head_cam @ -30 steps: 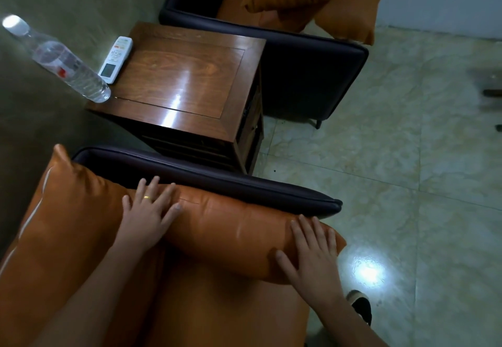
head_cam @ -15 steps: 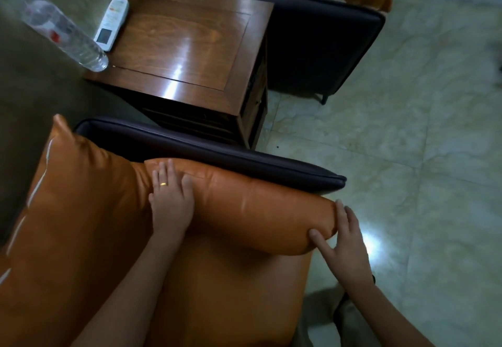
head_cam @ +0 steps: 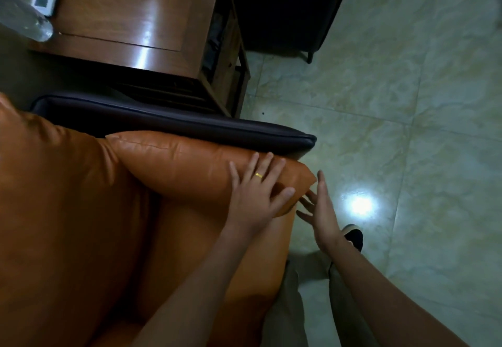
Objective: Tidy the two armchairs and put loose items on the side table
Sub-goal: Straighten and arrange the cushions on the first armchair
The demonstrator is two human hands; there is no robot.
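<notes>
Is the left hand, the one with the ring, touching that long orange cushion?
Touching. The head view shows the left hand lying flat on the orange cushion near its front end.

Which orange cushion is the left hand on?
The long cushion beside the dark armrest; the left hand lies flat near its front end, not the big back cushion.

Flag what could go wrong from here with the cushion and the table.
1. The side cushion has its front corner overhanging the seat edge. The left hand lies flat on it and the right hand is open beside it, so it may slide forward.
2. The bottle sits at the side table corner; a jolt might topple it.
</notes>
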